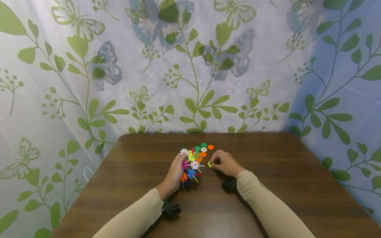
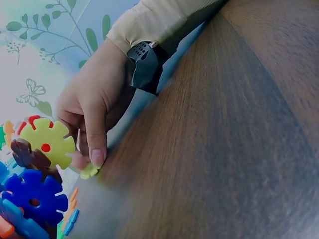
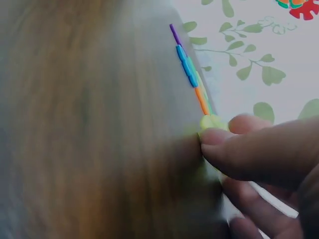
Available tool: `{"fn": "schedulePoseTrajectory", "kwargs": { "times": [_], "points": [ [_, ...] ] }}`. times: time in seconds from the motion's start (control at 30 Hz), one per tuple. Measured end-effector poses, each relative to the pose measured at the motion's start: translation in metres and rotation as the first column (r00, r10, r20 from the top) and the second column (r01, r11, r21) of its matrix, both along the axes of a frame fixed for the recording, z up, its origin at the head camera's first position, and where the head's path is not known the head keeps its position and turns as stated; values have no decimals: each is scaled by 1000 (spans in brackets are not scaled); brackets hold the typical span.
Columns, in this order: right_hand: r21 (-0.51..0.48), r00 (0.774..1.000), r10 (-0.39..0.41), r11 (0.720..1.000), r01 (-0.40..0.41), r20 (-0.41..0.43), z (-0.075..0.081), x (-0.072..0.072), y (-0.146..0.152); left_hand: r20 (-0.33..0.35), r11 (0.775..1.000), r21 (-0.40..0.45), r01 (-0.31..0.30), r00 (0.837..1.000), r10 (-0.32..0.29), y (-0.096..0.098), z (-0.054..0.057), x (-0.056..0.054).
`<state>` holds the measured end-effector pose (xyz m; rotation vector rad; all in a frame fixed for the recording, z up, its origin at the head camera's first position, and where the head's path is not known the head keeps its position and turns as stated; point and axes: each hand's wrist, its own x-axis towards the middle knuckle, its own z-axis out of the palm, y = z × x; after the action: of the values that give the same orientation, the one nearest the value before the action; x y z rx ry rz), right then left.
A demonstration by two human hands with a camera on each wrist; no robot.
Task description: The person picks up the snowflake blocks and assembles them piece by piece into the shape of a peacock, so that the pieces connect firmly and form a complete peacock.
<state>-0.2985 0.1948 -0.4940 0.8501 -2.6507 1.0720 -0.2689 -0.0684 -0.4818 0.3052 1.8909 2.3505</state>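
Right hand pinched yellow disc between thumb and fingers, near counter. Left hand gripped multicoloured disc cluster, fingers round side. Loose discs lay beyond.

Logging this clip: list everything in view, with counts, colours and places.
Joined notched discs: several, overlapping, exact count unclear; white, yellow, pink, blue, orange, others; at the left hand.
Loose discs: at least five; green, orange, white; on the table beyond the joined ones.
Single disc: one, yellow-green, between right thumb and fingertips.
Table: one, brown, beneath.
Patterned curtain: count unclear; pale, green leaves, butterflies; behind.
Wrist devices: two, black, one per wrist.
Sleeves: two, beige, forearms.
Left hand: one, bare, holding joined discs.
Right hand: one, bare, pinching the single disc.
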Motion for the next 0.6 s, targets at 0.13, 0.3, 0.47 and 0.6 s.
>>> {"fn": "schedulePoseTrajectory", "kwargs": {
  "times": [0.13, 0.3, 0.47, 0.6],
  "points": [
    [-68, 1000, 17, 998, -15, 27, 0, -1, -1, -28, 1000, -6, 10, 1000, -10, 0, -2, -1],
    [-232, 993, 20, 973, 8, 116, 9, -2, 0, -36, 998, -64, 5, 999, -7, 0, -3, 0],
    [-442, 978, 52, 896, 44, 202, 26, 4, 0, -51, 988, -152, 28, 998, -36, -2, -5, 1],
    [-524, 972, 90, 851, 38, 215, 42, 11, -6, -69, 981, -191, 43, 996, -57, -2, -4, 3]
  ]
}}
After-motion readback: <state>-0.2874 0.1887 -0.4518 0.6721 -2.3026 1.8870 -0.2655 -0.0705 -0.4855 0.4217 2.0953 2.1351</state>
